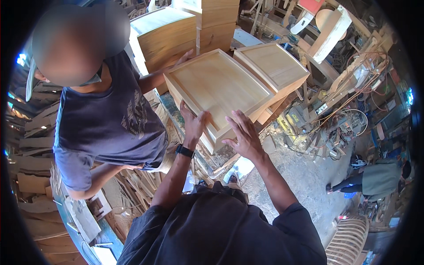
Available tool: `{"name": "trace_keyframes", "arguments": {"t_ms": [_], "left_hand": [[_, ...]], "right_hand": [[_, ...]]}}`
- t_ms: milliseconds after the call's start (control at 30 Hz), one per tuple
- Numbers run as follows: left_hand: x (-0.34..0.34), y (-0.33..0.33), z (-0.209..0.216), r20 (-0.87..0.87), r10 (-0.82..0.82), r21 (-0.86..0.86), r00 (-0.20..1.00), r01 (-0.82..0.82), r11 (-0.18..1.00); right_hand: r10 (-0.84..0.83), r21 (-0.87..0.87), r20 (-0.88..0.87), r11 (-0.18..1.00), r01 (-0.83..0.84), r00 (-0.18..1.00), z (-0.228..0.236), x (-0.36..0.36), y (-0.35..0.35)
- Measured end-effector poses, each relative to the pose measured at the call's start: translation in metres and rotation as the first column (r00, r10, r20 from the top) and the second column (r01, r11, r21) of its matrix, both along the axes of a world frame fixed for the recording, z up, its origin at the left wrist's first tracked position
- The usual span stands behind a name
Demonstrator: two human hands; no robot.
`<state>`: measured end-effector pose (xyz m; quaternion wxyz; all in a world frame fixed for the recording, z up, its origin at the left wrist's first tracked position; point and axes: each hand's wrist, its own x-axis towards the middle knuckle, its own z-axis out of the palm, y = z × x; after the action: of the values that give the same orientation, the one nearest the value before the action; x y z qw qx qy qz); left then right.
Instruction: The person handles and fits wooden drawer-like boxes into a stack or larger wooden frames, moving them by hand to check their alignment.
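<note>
The left hand (193,121), a dark watch (184,151) on its wrist, grips the near edge of a pale wooden panel (218,86), fingers curled up over the raised frame. The right hand (244,132) lies flat and spread against the same near corner, palm pressing on the rim and not closed around anything. The panel is a framed board, tilted, its near end at the two hands and its far end higher.

At the far left corner a co-worker's hand (184,56) holds the frame; that person, in a dark blue shirt (110,119), stands on the left. So the panel hangs between two people, clear of the floor.

Just beside it on the right lies a second panel (271,64) of the same make, resting on more stacked boards below and touching or nearly touching the first along one edge.

To carry this well, I judge that the right hand should get a real hold under the rim instead of pushing flat, both people should keep the board level, and the corner should be steered clear of the neighbouring panel.

Further off stand curved wooden cabinets (170,33), and to the right a clutter of tools and cables (349,110) on the concrete floor (304,176).
</note>
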<state>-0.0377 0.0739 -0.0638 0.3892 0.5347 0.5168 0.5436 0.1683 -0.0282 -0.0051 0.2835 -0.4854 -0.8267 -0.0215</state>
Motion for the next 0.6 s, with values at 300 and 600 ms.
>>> {"name": "trace_keyframes", "arguments": {"t_ms": [300, 600], "left_hand": [[0.010, -0.010, 0.018, 0.036, 0.015, 0.020, 0.999, -0.016, 1.000], [-0.008, 0.021, 0.005, 0.112, 0.051, 0.024, 0.992, -0.054, 0.998]], "right_hand": [[0.046, 0.025, -0.011, 0.999, -0.045, 0.999, -0.004, 0.001, 0.014], [0.126, 0.089, 0.085, 0.987, -0.133, 0.988, -0.006, 0.008, 0.021]]}}
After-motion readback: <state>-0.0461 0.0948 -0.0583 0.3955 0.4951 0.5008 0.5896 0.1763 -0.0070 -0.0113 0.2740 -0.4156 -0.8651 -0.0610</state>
